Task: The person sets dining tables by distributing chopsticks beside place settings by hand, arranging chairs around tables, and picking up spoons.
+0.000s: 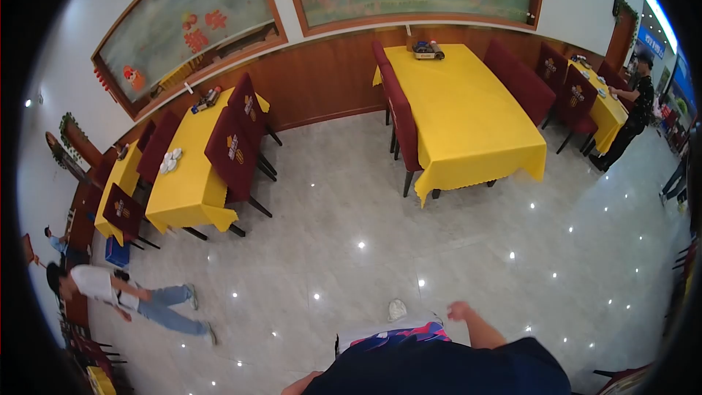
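My right hand (460,311) hangs beside my body above the tiled floor. Its fingers look loosely curled, and nothing shows in them. Of my left arm (301,384) only a short piece appears at the bottom edge; the left hand itself is out of sight. Dark navy clothing (439,369) covers my body, with a blue, pink and white patterned cloth (402,335) at its front. One white shoe (397,310) of mine pokes out ahead. Neither arm touches any furniture.
Ahead stands a long table with a yellow cloth (475,110), a portable stove (428,50) on it and maroon chairs (401,121) alongside. Another yellow-covered table (186,183) bears white dishes (170,160). A person (131,296) walks at left; another person (636,106) stands by a table at right.
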The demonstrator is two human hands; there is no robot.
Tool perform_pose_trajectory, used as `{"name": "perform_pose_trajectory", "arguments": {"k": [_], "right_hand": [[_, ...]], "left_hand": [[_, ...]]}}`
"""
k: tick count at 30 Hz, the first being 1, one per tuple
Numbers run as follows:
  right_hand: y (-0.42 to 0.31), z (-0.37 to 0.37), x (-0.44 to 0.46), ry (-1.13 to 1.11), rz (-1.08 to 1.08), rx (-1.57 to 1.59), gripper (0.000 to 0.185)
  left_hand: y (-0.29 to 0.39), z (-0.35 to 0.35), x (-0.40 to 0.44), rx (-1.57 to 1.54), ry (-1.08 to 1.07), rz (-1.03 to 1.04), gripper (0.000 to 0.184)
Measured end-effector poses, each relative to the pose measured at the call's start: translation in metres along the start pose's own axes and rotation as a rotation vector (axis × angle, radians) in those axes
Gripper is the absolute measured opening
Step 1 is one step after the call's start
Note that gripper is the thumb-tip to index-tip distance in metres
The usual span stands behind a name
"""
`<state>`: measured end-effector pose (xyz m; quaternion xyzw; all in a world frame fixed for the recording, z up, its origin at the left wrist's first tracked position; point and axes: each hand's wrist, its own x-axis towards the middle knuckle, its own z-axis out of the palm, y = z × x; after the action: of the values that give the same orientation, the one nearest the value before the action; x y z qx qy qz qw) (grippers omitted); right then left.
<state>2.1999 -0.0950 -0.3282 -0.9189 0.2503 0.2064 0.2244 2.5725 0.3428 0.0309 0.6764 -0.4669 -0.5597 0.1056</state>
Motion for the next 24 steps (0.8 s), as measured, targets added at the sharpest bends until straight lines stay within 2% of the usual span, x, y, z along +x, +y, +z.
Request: {"name": "perform_pose_trajectory", "arguments": {"k": [1,2,3,4,5,6,8,11,14,16,18,20,23,24], "right_hand": [[0.010,-0.036,0.061,-0.192,0.000,-0.067,0.032],[0.006,-0.087,0.106,-0.156,-0.041,-0.118,0.030],[0.008,-0.124,0.151,-0.062,0.033,0.188,0.029],[0.005,-0.159,0.197,-0.043,0.312,0.736,0.029],[-0.014,-0.215,0.224,0.036,0.424,0.895,0.028],[-0.026,-0.256,0.255,0.080,0.396,1.002,0.027],[-0.033,-0.304,0.326,0.132,0.324,0.978,0.026],[-0.055,-0.359,0.396,0.131,0.347,1.064,0.026],[-0.056,-0.368,0.454,0.034,0.414,0.939,0.028],[-0.062,-0.376,0.462,-0.065,0.534,0.981,0.030],[-0.028,-0.333,0.490,-0.300,0.414,0.770,0.031],[-0.062,-0.383,0.469,-0.209,0.679,1.077,0.031],[-0.067,-0.402,0.476,-0.131,0.847,1.212,0.030],[-0.065,-0.406,0.483,-0.134,0.860,1.223,0.030]], "left_hand": [[0.000,-0.027,0.009,0.001,-0.011,-0.007,0.033],[0.000,-0.053,0.020,-0.003,-0.027,-0.014,0.033],[0.000,-0.078,0.032,-0.008,-0.041,-0.017,0.033],[-0.002,-0.104,0.045,-0.009,-0.051,-0.017,0.033],[-0.004,-0.133,0.061,-0.007,-0.061,-0.016,0.033],[-0.009,-0.161,0.075,-0.005,-0.073,-0.017,0.033],[-0.020,-0.219,0.103,0.001,-0.104,-0.018,0.033],[-0.041,-0.311,0.146,0.003,-0.135,-0.009,0.033],[-0.056,-0.413,0.179,0.012,-0.174,-0.003,0.033],[-0.054,-0.480,0.204,0.014,-0.206,0.015,0.033],[-0.048,-0.544,0.231,0.021,-0.231,0.033,0.033],[-0.040,-0.605,0.264,0.033,-0.260,0.046,0.033],[-0.017,-0.682,0.301,0.039,-0.325,0.037,0.034],[0.003,-0.713,0.317,0.131,-0.301,0.072,0.031]]}}
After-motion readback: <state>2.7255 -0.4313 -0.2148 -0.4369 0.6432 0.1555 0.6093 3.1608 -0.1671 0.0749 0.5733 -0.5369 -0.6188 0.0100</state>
